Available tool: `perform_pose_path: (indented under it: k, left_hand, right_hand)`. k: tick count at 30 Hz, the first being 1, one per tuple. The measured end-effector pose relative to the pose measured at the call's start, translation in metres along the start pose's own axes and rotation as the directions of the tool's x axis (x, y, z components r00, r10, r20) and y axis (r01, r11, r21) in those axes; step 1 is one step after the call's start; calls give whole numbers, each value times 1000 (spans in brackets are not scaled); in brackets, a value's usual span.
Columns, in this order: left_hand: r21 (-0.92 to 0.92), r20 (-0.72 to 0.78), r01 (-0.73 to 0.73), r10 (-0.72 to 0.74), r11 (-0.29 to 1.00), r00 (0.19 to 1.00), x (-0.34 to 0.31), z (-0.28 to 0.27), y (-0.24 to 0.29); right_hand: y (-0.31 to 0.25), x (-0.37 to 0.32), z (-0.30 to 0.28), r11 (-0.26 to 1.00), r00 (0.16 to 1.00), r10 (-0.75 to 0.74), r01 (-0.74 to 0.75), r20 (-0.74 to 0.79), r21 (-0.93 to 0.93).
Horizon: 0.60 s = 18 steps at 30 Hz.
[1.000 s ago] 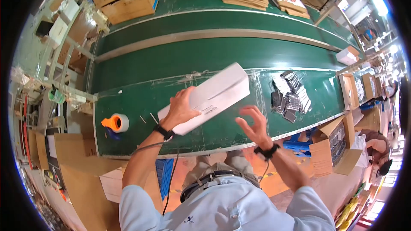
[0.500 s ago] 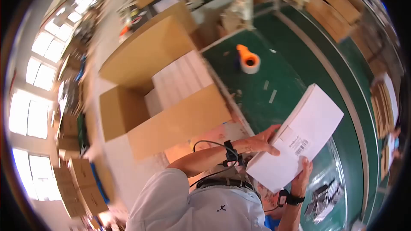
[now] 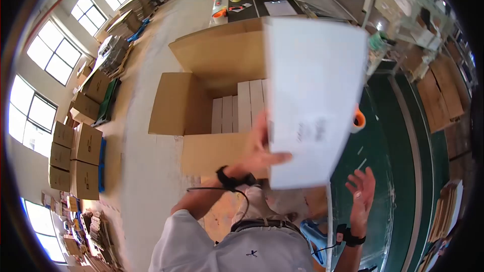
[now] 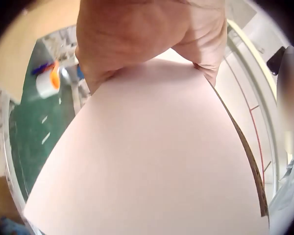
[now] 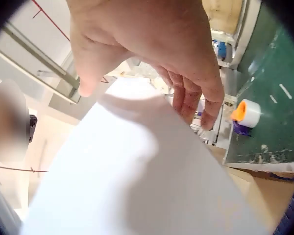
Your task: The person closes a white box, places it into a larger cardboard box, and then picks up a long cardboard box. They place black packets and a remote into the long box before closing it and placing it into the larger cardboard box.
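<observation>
A long white carton (image 3: 315,95) with small print on its face is held up in the air in the head view. My left hand (image 3: 262,146) grips it by its left edge, with the thumb across the printed face. In the left wrist view that hand (image 4: 152,39) spans the carton's width from above. My right hand (image 3: 362,191) is off the carton to the right, over the green table, fingers spread and loosely bent. The right wrist view shows this hand (image 5: 152,58) with nothing in its grasp. Left of the carton stands an open cardboard box (image 3: 174,103) with white cartons (image 3: 244,103) in rows.
A tape roll in an orange dispenser (image 3: 358,120) lies on the green table (image 3: 375,146) at right. Brown cartons (image 3: 85,143) are stacked on pallets at far left. A dark bench (image 3: 252,12) with tools stands beyond the open box.
My body and view have turned left toward the open box. The white carton has been lifted from over the table, and my right hand, on it half a second ago, has let go.
</observation>
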<state>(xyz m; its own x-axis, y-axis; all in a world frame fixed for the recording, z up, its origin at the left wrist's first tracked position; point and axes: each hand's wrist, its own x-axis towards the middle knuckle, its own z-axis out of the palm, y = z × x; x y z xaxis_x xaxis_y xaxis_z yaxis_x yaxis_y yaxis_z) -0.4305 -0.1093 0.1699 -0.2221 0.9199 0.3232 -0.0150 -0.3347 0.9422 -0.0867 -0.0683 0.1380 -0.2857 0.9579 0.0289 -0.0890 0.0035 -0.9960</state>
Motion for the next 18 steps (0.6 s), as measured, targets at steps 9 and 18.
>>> perform_pose_path:
  k: [9, 18]
  left_hand:
    - [538, -548, 411, -64, 736, 834, 3, -284, -59]
    - [180, -666, 881, -604, 438, 437, 15, -371, -170]
  right_hand:
    - [102, 12, 121, 925, 911, 380, -369, 161, -95]
    - [107, 50, 153, 849, 841, 524, -504, 135, -157]
